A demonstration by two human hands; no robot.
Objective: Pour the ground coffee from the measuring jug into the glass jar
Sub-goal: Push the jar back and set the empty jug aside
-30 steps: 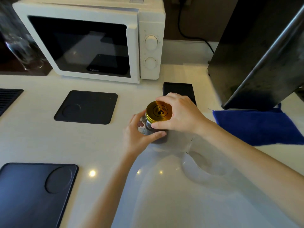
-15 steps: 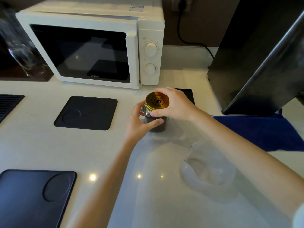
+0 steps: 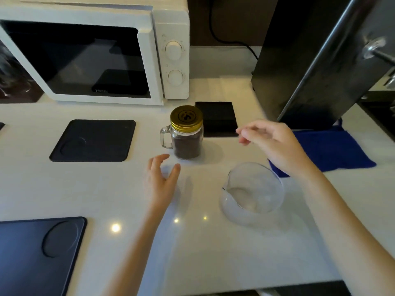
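Nearby, a microwave (image 3: 94, 56) stands behind the glass jar (image 3: 186, 133).

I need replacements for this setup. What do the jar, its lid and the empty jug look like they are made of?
The jar looks like clear glass: the dark coffee shows through, and it has a moulded see-through handle. Its lid seems gold-toned metal, shiny with a ribbed edge, though coated plastic is possible. The measuring jug looks like thin clear glass, or perhaps clear plastic, since the counter shows through.

gold lid (image 3: 186, 119), blue cloth (image 3: 333, 149), white microwave (image 3: 171, 22)
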